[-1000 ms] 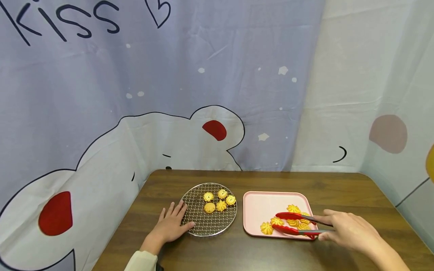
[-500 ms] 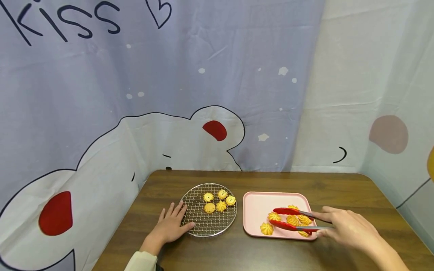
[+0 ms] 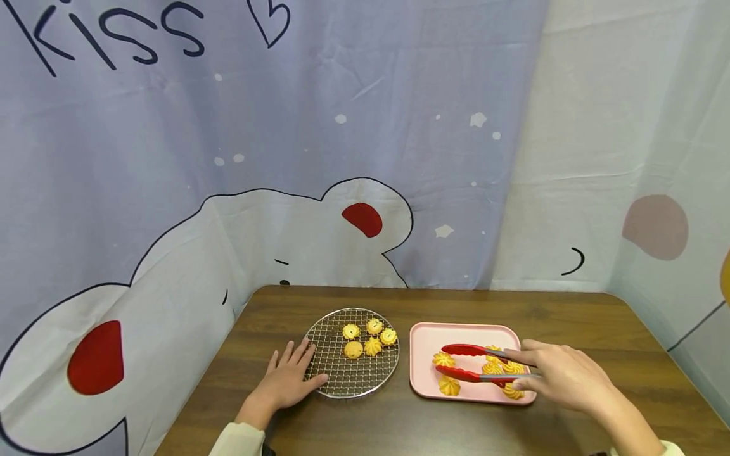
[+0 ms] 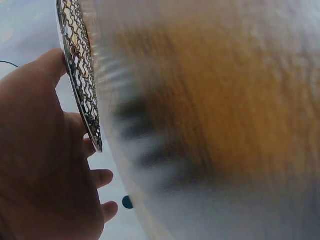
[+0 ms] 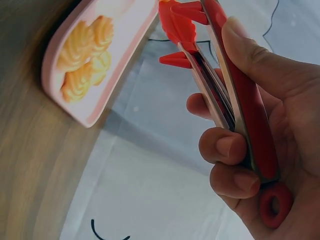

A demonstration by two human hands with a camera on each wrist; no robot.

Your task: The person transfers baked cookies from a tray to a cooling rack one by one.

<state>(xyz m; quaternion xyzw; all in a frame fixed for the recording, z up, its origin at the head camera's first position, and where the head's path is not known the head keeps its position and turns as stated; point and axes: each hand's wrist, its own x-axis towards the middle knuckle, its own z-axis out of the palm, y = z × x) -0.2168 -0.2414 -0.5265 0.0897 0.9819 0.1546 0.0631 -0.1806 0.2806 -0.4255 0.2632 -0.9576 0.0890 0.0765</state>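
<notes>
My end: wood table (image 3: pixel 342 424) with a pink tray (image 3: pixel 424 342) and, left of it, a round wire rack (image 3: pixel 342 373). My right hand (image 3: pixel 570 373) reaches in from the side, fingers curled round red tongs (image 3: pixel 467 375), one cookie (image 3: pixel 442 359) between the tips. My left hand (image 3: pixel 288 377) rests palm-down at the rack's rim, fingers spread, holding nothing. Five cookies (image 3: pixel 372 346) sit there.

Below the left hand (image 3: pixel 284 380) and right hand (image 3: pixel 570 375), a brown wood-grain table (image 3: pixel 410 424) with rounded far corners. Beyond both, a blue-grey and white printed cloth (image 3: pixel 256 139): ahead of the left hand, a white bear-like figure (image 3: pixel 171 304) with red ear patches (image 3: pixel 96 358), black "kiss" lettering (image 3: pixel 127 39) higher up. Past the right hand, farther right, a dusty-pink patch (image 3: pixel 656 227) and a yellow sliver (image 3: pixel 726 275).
</notes>
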